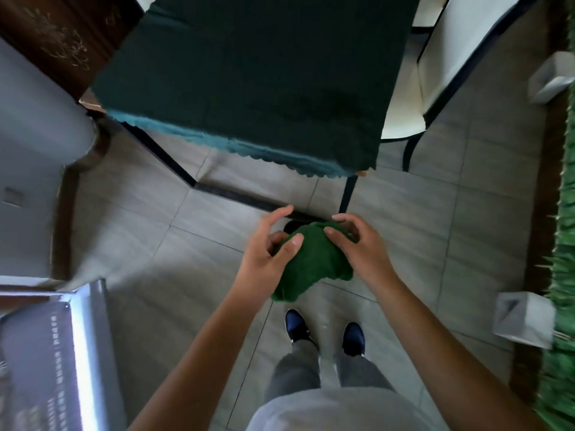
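Our left hand and right hand each pinch a cloth. It is dark green, fuzzy, crumpled.

The person wears a light grey top and grey trousers that crease at the ankles. The left shoe and right shoe are dark blue with pale trim at the edges. The left forearm and right forearm are unsleeved down to the left grip and right grip.
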A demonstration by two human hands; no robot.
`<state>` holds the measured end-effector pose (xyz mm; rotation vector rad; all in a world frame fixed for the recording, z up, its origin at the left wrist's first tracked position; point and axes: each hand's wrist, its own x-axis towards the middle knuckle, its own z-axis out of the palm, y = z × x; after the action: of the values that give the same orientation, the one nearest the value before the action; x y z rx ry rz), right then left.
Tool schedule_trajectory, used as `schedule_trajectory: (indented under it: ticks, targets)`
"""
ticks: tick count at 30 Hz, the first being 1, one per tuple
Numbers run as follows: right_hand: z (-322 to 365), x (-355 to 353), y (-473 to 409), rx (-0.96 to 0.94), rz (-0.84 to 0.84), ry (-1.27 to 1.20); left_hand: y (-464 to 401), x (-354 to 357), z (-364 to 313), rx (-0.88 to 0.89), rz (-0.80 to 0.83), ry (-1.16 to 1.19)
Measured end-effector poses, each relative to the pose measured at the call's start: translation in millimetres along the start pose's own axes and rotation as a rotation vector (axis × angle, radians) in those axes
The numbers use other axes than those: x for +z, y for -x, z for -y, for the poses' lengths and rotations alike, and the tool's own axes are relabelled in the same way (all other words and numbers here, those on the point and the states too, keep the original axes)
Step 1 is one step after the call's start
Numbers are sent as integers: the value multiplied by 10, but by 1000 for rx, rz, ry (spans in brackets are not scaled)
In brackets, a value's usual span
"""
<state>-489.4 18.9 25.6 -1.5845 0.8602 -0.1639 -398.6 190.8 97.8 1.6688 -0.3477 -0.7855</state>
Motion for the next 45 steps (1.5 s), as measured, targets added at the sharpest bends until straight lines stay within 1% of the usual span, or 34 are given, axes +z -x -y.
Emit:
schedule_trajectory:
  ticks: [4,5,7,10,11,13,16,20,24,27,30,32,34,36,39,41,45]
  targets:
    - [-249,-381,169,-70,-58,-21,87,375,70,-45,8,19]
    - [-250,-479,216,-83,-27,-41,110,452,82,-66,0,42]
    - [-201,-617,311,-96,121,-55,152,583,116,-102,-14,77]
    - [-198,-611,458,-128,329,-26,235,724,171,-124,-12,107]
    - [-236,-567,517,-118,370,-64,259,757,185,-120,-21,117]
    - [-328,-477,634,-66,386,-170,280,803,214,-101,-74,138]
    - [-412,-353,718,-28,308,-211,256,761,276,-89,-158,175]
    - [-417,-149,717,-13,194,-245,229,526,370,-98,-72,192]
    - [-377,52,692,-64,88,-130,211,211,548,-118,-80,-2]
    - [-414,156,696,-76,3,-87,197,3,756,-148,-118,-54]
    - [-612,146,553,40,-92,-136,143,-172,1010,-203,-186,-38]
    - [-809,89,392,109,-141,-122,108,-267,1231,-251,-223,-66]
    - [-1029,41,242,179,-157,-129,80,-305,1481,-304,-220,-129]
    - [-1296,40,70,259,-141,-245,-2,-314,1768,-341,-216,-204]
    - [-1665,69,-325,365,-64,-410,-320,-235,2187,-347,-210,-268]
    - [-1949,104,-597,402,-46,-439,-585,-109,2488,-322,-176,-380]
    - [-2518,198,-1128,394,-65,-387,-1134,96,3177,-174,-30,-600]
